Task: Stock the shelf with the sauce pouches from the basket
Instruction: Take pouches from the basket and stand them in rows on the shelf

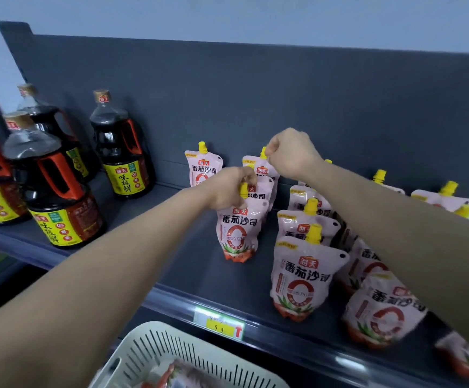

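A dark grey shelf [199,270] carries a yellow price tag [222,325] on its front rail. Directly above the price tag, the left hand [227,189] curls its grip round the yellow cap of a pink tomato sauce pouch, the front pouch [237,233], which stands upright on the shelf.

Higher above the tag and slightly right, the right hand [292,152] holds the yellow cap of the rear pouch [264,171] in a pinching grip, finger and thumb closed tight on it. This pouch stands further back than the front pouch, close to the shelf's back panel.

A lone pouch [203,166] stands above the tag, just left of both hands. Up and right of the tag, rows of pouches [303,275] run from the front rail towards the back, partly hidden under the right forearm.

Far to the upper left of the tag stand dark soy sauce bottles [121,152] with orange handles and yellow labels.

Just below the tag and to its left is the rim of a pale slotted basket [155,345]. Pink and red contents lie inside, too blurred to tell apart.
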